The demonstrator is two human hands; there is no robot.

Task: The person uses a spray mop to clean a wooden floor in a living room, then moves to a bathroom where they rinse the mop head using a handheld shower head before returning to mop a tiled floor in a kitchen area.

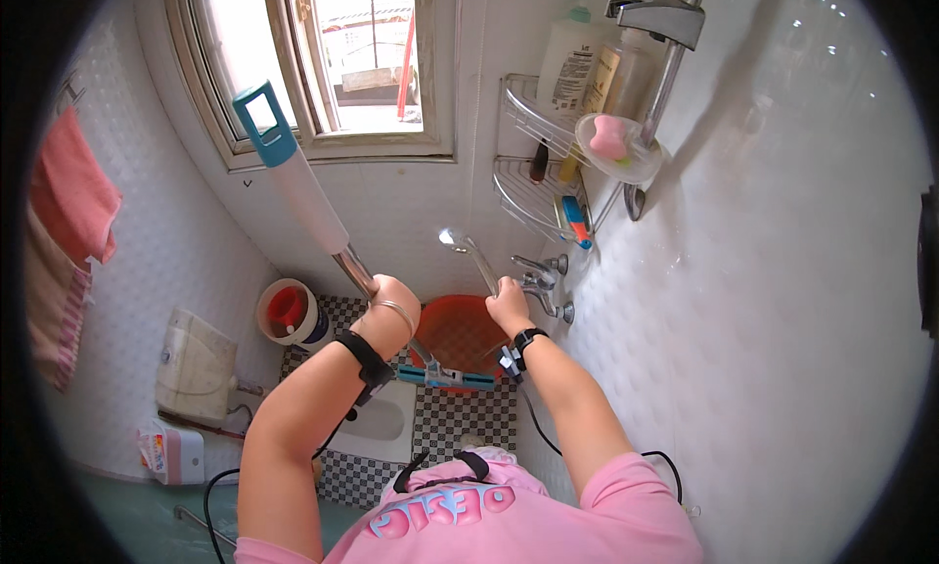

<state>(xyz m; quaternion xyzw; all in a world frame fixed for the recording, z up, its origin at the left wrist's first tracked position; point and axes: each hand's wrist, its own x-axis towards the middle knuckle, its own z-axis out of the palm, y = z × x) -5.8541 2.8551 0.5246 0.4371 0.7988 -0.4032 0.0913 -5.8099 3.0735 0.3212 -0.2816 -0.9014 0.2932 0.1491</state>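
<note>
My left hand (390,307) is closed around the metal pole of a mop (304,197), whose teal hanging end points up towards the window. The teal mop head (446,377) is low down, over the near part of an orange-red basin (447,329). In my right hand (508,305) is the handle of a hand shower (456,241), its chrome head tilted up and to the left. Chrome wall taps (541,279) stand just right of the shower handle. Whether water runs from the shower cannot be told.
A squat toilet pan (374,421) lies in the chequered floor (466,417). At the left stand a white bucket (270,329) and a wall cistern (196,366). A wire corner shelf (513,197) holds bottles and brushes above the taps; a soap dish (638,160) juts from the rail.
</note>
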